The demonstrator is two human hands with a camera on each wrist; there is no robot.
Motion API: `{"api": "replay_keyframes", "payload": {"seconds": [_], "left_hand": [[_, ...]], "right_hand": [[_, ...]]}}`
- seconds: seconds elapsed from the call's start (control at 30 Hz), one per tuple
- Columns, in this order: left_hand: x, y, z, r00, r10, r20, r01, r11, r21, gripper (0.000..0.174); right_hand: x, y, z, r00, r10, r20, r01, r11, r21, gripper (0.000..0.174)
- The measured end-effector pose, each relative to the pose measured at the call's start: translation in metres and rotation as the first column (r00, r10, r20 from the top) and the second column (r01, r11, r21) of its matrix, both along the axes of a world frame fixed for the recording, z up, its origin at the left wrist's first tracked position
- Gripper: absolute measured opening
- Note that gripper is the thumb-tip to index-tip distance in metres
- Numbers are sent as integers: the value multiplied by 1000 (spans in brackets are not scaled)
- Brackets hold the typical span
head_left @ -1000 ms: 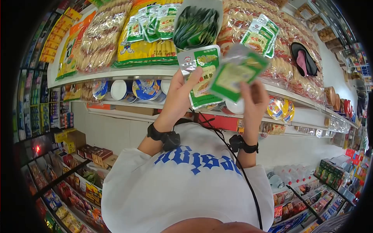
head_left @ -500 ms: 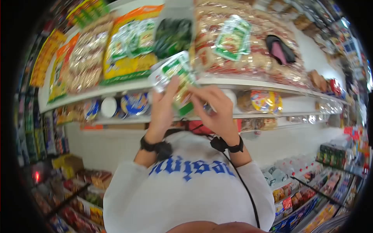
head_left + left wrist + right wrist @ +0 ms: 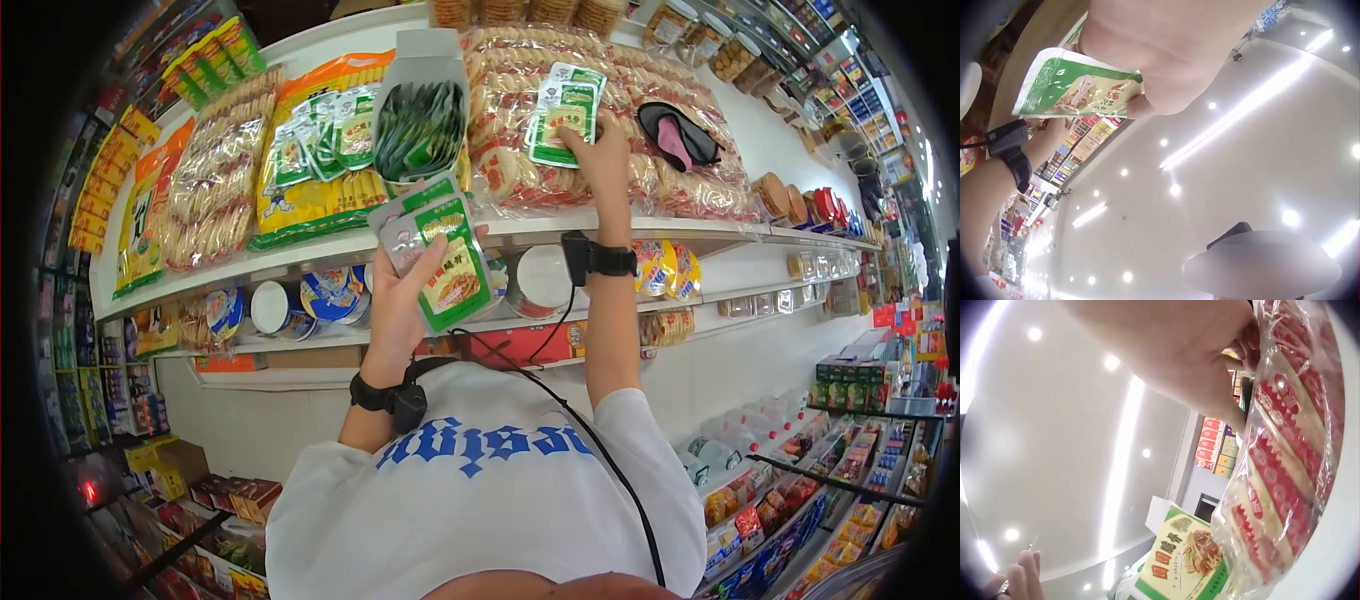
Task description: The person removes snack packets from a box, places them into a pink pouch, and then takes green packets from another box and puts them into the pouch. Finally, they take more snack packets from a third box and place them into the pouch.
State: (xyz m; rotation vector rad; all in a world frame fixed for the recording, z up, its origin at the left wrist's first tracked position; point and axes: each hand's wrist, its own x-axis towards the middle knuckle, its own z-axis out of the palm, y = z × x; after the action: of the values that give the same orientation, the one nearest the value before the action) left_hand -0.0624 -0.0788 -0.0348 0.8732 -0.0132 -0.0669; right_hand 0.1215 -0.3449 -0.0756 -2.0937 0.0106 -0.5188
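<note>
My left hand [image 3: 405, 300] grips a few green-and-white snack packets [image 3: 455, 270] in front of the shelf edge, the thumb lying across the front one. In the left wrist view a packet [image 3: 1085, 87] sticks out past my fingers. My right hand [image 3: 603, 165] pinches the edge of a similar packet [image 3: 562, 120], which lies over others on the clear bags of round crackers [image 3: 500, 180]. Between the hands, farther back, an opened white-and-green box [image 3: 1182, 556] holds many upright packets [image 3: 420, 130]. More loose packets [image 3: 325, 130] lie on a yellow bag [image 3: 290, 210] to the left.
A black-and-pink eye mask [image 3: 675, 138] lies right of my right hand. The white shelf edge [image 3: 400, 232] runs across under the goods, above a lower shelf with bowl-shaped tubs [image 3: 335, 290]. A black cable [image 3: 600, 450] hangs down my shirt.
My right hand first held a packet near the left hand, then met the left hand's packets, and now is at the pile on the cracker bags. The left hand keeps its packets.
</note>
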Motion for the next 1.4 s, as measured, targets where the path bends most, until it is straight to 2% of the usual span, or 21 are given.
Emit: {"api": "replay_keyframes", "payload": {"seconds": [0.07,0.1,0.2,0.27,0.33,0.4,0.47,0.5,0.57,0.67,0.7,0.8,0.83,0.93,0.97,1.07,1.17,1.23,1.3,1.37,1.4], "left_hand": [[6,4,-8,998,29,-57,-28,999,20,45],[8,5,-12,998,36,-53,-36,999,-3,46],[11,8,-16,996,56,-73,-63,994,-91,46],[14,6,-20,992,95,-80,-103,990,-97,46],[17,3,-25,977,177,-122,-184,982,-53,47],[18,-2,-30,993,96,-71,-112,958,-265,55],[23,-8,-47,961,251,-114,-253,967,-4,50],[16,-7,-44,976,208,-71,-214,973,-91,49],[9,-8,-30,992,118,44,-103,960,-261,47],[14,-7,-31,986,168,-1,-168,986,11,42],[14,-9,-26,981,192,-34,-193,981,-33,36],[16,-6,-14,968,253,-3,-251,963,99,33],[19,-5,-11,972,237,1,-237,971,26,31],[19,-7,-17,980,199,-21,-198,980,19,30],[18,-6,-23,981,190,50,-192,981,40,31],[15,-6,-19,991,133,25,-132,989,-63,30],[19,-10,-16,973,224,50,-218,970,-111,29],[22,-9,-16,945,324,44,-316,940,-127,29],[23,-3,-18,950,312,5,-308,943,-125,29],[17,-4,-17,947,312,-79,-319,941,-113,31],[13,-11,-13,939,341,-35,-343,933,-108,33]], "right_hand": [[-6,1,-3,984,6,176,-20,997,77,37],[-11,0,-8,983,-37,181,24,997,74,30],[-65,25,20,974,19,224,-74,968,240,27],[-108,51,38,985,168,31,-161,852,497,29],[-141,71,33,937,349,-4,-290,783,551,34],[-159,88,23,897,442,-26,-357,755,550,37],[-169,99,11,898,438,-30,-372,796,478,40],[-173,101,17,885,465,-32,-387,771,506,40],[-175,97,24,882,467,-67,-376,782,497,40],[-176,96,28,903,428,-36,-346,775,528,36],[-177,96,30,903,428,-44,-340,774,534,36],[-179,100,27,911,409,-44,-310,753,580,37],[-179,103,24,917,398,-39,-297,743,599,37],[-178,109,15,962,268,45,-243,771,589,37],[-176,108,16,963,267,38,-228,728,647,38],[-172,105,18,969,246,35,-182,607,773,40],[-170,105,9,971,228,70,-184,527,830,42],[-171,95,5,947,320,1,-194,572,797,43],[-170,93,5,918,392,-61,-226,644,731,41],[-173,101,12,900,434,-38,-351,774,526,41],[-174,105,15,892,452,-28,-403,819,408,41]]}}
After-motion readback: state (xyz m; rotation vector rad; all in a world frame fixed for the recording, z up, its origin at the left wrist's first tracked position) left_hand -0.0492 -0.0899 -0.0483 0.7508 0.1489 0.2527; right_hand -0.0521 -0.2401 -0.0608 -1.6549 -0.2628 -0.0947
